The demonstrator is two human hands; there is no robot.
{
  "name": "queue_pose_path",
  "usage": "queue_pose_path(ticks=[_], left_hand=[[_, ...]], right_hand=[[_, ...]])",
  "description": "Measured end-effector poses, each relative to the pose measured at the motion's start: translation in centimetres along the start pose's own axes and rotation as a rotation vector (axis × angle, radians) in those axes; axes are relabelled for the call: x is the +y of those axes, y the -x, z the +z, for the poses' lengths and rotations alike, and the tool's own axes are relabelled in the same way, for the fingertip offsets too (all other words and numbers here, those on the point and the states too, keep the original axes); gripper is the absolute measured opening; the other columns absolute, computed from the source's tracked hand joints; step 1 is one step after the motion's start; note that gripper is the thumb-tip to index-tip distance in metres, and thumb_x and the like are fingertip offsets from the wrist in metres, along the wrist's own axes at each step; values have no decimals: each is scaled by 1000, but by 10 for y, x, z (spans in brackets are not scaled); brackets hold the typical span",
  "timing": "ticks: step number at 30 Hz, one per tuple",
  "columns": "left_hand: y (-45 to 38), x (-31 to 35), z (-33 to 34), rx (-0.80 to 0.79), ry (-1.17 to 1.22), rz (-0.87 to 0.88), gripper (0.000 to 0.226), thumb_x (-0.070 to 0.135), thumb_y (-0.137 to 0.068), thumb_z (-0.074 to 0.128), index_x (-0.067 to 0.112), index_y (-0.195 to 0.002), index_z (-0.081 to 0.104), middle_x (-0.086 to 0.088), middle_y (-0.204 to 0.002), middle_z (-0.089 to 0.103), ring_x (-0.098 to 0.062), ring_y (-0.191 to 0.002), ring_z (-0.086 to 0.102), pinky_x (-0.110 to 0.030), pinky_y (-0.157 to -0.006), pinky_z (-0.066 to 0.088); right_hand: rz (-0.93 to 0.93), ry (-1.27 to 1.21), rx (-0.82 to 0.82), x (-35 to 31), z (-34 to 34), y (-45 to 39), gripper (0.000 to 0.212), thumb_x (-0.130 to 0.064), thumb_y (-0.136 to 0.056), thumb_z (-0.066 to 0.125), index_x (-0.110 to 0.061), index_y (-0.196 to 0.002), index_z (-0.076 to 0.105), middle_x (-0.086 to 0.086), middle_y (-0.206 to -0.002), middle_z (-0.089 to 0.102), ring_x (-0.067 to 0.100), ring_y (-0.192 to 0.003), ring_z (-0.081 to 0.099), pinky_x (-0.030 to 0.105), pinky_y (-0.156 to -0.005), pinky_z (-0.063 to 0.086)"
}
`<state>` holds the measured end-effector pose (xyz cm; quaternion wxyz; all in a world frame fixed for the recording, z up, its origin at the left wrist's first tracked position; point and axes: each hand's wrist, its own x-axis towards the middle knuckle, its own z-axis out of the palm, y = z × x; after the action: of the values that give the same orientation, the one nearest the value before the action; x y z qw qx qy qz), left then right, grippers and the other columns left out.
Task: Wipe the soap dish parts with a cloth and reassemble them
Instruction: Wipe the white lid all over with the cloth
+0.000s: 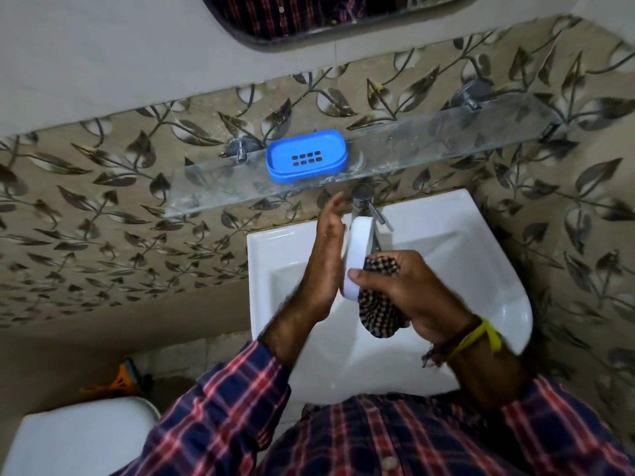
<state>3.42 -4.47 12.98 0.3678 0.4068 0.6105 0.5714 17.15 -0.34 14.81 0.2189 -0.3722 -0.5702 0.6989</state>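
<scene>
The blue drain tray [307, 156] is seen resting on the glass shelf [213, 187], apart from its mate. Over the sink [481, 269], the white base [357, 255] is braced edge-on by the flat, straight-fingered left hand [324, 255], while it is pinched together with the checked cloth [379, 304] by the right hand [409, 290]. Wiping of the base appears to be under way; next, seating it under the tray would be called for.

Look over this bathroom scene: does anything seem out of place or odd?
Only the soap dish being apart: the blue slotted plastic tray sits alone on the glass wall shelf, while the white plastic base is held on edge over the white ceramic basin.
</scene>
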Motion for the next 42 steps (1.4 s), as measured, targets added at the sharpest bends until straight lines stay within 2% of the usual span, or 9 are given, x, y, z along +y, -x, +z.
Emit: queue_pose_path(ticks=[4,8,14,16,19,24,34,38,42], left_hand=[[24,-38,-14,-122,-400,530,49,40,-108,32,15,-148,45,-3,-167,27,-29,-157,13,-46,-125,17],[14,-43,-8,11,-321,688,55,45,-107,24,7,-131,57,-13,-143,57,-37,-144,42,-57,-119,27],[15,-36,-10,71,-157,440,58,45,-108,21,4,-116,62,-10,-118,67,-31,-117,63,-54,-120,25],[21,-35,-11,17,-60,306,60,48,-106,26,1,-115,61,-12,-114,66,-32,-110,64,-58,-110,38],[28,-32,-9,-25,25,178,50,36,-106,26,-1,-115,58,-14,-112,65,-28,-104,65,-43,-91,52],[13,-17,-14,5,-27,245,42,20,-107,23,1,-108,60,-5,-105,67,-12,-98,64,-24,-88,49],[8,-7,-14,60,35,81,60,37,-105,20,-5,-98,62,-26,-95,66,-43,-90,62,-50,-84,52],[4,2,-8,26,152,-136,75,63,-101,14,3,-109,59,0,-81,71,-18,-79,69,-27,-62,55],[11,4,-13,-121,251,-59,44,36,-109,20,9,-134,45,-6,-110,73,-17,-99,72,-31,-83,57]], right_hand=[[206,-389,-145,-9,-15,-2,38,-10,-81,70,12,-111,65,24,-102,69,31,-90,69,33,-75,58],[218,-481,-213,-11,-2,-3,48,-11,-79,69,13,-119,59,22,-108,66,30,-101,65,38,-93,52],[112,-323,-121,-4,10,3,42,-26,-79,71,8,-103,69,18,-94,70,23,-88,68,31,-78,56],[106,-272,-134,-3,8,5,30,-25,-78,71,0,-94,73,14,-84,72,20,-77,69,27,-68,57],[108,-284,-128,-2,6,0,35,-22,-78,73,7,-97,69,17,-85,71,24,-76,69,30,-69,58],[44,-145,-200,-1,13,-3,19,-13,-92,66,6,-90,66,10,-76,67,18,-72,66,26,-65,55],[-89,42,-199,-5,16,-3,16,-7,-88,71,9,-88,68,21,-79,71,22,-75,67,30,-69,56],[-28,-149,-25,-5,21,-10,16,-6,-86,72,10,-86,68,23,-77,68,26,-70,66,36,-68,55],[83,-394,-37,-11,14,-16,27,-9,-86,69,10,-105,67,23,-96,68,30,-87,67,39,-83,54]])
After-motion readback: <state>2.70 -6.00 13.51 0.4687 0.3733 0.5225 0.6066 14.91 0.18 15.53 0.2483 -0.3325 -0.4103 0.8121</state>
